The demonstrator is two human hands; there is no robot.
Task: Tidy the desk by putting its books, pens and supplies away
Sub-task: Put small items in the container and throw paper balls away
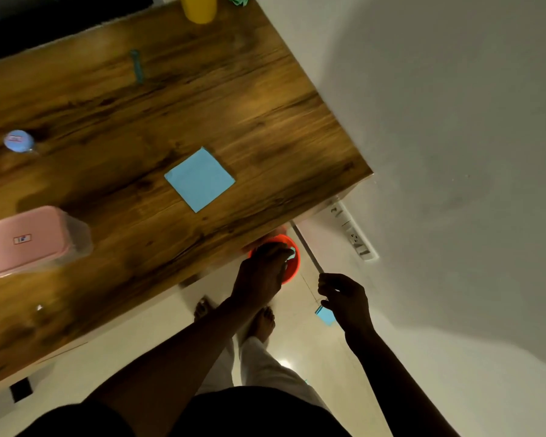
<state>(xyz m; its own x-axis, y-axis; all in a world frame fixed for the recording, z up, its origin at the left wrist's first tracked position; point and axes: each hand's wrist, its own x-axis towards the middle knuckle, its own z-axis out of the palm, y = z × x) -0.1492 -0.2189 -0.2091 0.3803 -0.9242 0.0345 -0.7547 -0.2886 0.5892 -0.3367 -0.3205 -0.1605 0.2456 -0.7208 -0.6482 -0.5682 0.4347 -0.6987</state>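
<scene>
Left hand [262, 272] reaching over round red plastic bin [294, 268], its grip impossible to tell, right hand [344, 298] pinching small blue paper slip [325, 316], beside brown wooden desk [171, 121]

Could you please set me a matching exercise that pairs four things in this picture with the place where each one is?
Things:
1. yellow cup
2. big blue paper square
3. red bin
4. small blue paper

Places:
A. on the floor, below the left hand
B. on the middle of the desk
C. at the far edge of the desk
D. held in the right hand

Pairs: 1-C, 2-B, 3-A, 4-D.
</scene>
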